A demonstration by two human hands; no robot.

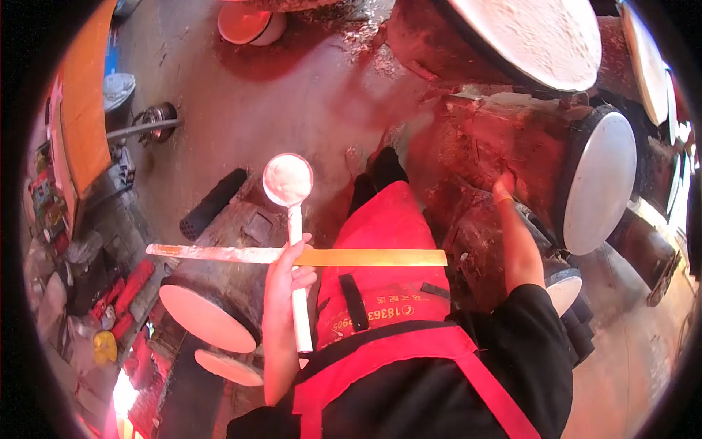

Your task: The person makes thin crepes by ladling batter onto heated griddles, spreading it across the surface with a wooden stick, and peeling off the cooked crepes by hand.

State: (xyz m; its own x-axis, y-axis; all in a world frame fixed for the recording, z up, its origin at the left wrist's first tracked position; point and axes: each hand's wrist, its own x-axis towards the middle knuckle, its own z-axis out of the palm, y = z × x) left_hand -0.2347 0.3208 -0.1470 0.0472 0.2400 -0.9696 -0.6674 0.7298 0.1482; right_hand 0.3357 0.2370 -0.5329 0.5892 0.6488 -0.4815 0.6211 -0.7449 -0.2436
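Observation:
My left hand point(287, 276) is closed round two crossed tools. One is a ladle point(287, 179) with a round cup of whitish material and a white handle running down past my fingers. The other is a flat stick point(373, 257), yellow on the right and coated white on the left, lying crosswise. On the right, my right hand point(504, 187) lies against the side of a dark reddish cylinder point(537, 150) with a pale round end point(599, 183). Only part of its fingers shows, and they look stretched out.
A large drum-shaped vessel with a pale, rough top point(537, 36) stands ahead. A white bucket point(252, 25) sits farther off. More cylinders with pale ends point(208, 318) lie at lower left, near a dark tube point(212, 205) and clutter. An orange panel point(86, 95) stands at far left.

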